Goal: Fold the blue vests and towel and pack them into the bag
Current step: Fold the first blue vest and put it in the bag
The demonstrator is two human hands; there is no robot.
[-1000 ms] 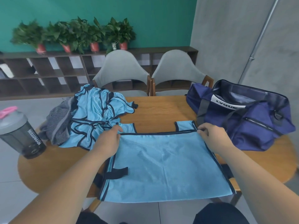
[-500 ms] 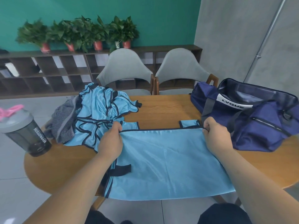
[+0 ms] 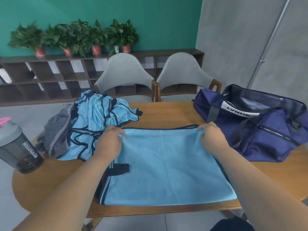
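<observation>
A light blue vest point(image 3: 166, 165) with dark navy trim lies spread flat on the wooden table point(image 3: 168, 112) in front of me. My left hand point(image 3: 109, 142) pinches its far left corner and my right hand point(image 3: 210, 136) pinches its far right corner, the far edge lifted slightly. A heap of more blue vests point(image 3: 98, 120) sits at the left, with a grey striped towel point(image 3: 57, 135) bunched against it. The navy duffel bag point(image 3: 260, 129) stands unzipped at the right, just beyond my right hand.
A dark shaker bottle point(image 3: 18, 150) with a pink cap stands at the table's left edge. Two grey chairs point(image 3: 125, 75) are pushed in at the far side. A low shelf with potted plants point(image 3: 80, 37) lines the back wall.
Both hands have gripped the vest's far corners and drawn them toward me; the shoulder straps that showed beyond the edge are now tucked out of sight.
</observation>
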